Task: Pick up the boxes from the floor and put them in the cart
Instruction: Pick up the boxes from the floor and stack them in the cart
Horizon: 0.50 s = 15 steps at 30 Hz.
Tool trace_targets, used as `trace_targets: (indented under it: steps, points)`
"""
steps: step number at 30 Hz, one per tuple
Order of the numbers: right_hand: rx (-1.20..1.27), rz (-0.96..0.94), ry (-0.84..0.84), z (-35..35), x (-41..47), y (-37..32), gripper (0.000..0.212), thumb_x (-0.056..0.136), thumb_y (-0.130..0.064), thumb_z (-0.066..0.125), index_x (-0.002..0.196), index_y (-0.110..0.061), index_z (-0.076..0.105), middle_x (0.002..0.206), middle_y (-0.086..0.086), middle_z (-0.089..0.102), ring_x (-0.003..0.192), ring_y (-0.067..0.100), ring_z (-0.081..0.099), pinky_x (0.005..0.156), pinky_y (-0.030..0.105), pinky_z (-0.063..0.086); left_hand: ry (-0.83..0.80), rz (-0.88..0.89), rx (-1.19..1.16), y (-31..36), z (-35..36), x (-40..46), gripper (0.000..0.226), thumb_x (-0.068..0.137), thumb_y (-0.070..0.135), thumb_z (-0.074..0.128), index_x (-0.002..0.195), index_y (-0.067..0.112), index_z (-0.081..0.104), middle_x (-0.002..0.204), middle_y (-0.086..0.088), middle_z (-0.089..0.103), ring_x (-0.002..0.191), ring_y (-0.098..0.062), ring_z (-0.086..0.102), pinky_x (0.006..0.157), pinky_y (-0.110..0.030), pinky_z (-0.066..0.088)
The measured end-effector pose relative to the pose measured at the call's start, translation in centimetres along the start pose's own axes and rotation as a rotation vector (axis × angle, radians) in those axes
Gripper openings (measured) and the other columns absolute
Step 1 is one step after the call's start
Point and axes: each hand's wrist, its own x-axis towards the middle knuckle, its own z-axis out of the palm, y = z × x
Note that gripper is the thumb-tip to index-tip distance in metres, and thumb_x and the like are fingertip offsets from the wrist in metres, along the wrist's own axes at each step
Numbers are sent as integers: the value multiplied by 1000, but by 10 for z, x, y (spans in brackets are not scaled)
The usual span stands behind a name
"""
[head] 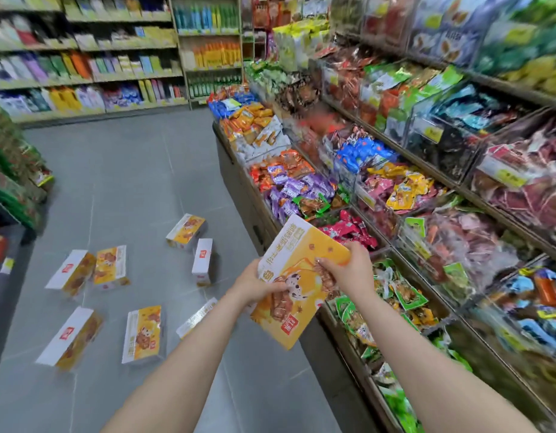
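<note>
Head view: both hands hold one yellow box (301, 282) up in the air, in front of the snack shelf (395, 189). Left hand (258, 284) grips the box's left edge, fingers curled over the front face; right hand (348, 270) grips the right edge w/ thumb on the front. Box is tilted, well off the floor (129, 170).

Seven more boxes lie scattered on the floor to the left, e.g. one near the left forearm (143, 334) and one further off by the shelf base (186, 232). Cart isn't in view, so can't tell which way to turn.

To do this step well, imo: keep both grips at opposite edges, level the box before lowering, set it flat vs. dropping it, so later boxes stack neatly.
</note>
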Motion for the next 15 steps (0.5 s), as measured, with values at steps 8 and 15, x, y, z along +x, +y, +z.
trace_targets:
  steps: [8, 15]
  points:
    - [-20, -417, 112, -45, 9, -69, 59, 76, -23, 78, 129, -17, 53, 131, 3, 55, 121, 18, 50, 93, 18, 34, 5, -105, -490, 74, 41, -15, 63, 69, 73, 56, 116, 31, 55, 107, -1, 70, 96, -29, 65, 70, -50, 53]
    - [57, -642, -187, -70, 23, -118, 83, 79, -21, 75, 145, -39, 28, 159, -1, 15, 142, 3, 11, 119, 46, 22, 5, -11, -688, 110, 16, -24, 87, 66, 80, 40, 130, 23, 49, 116, -7, 65, 99, -27, 61, 64, -46, 52]
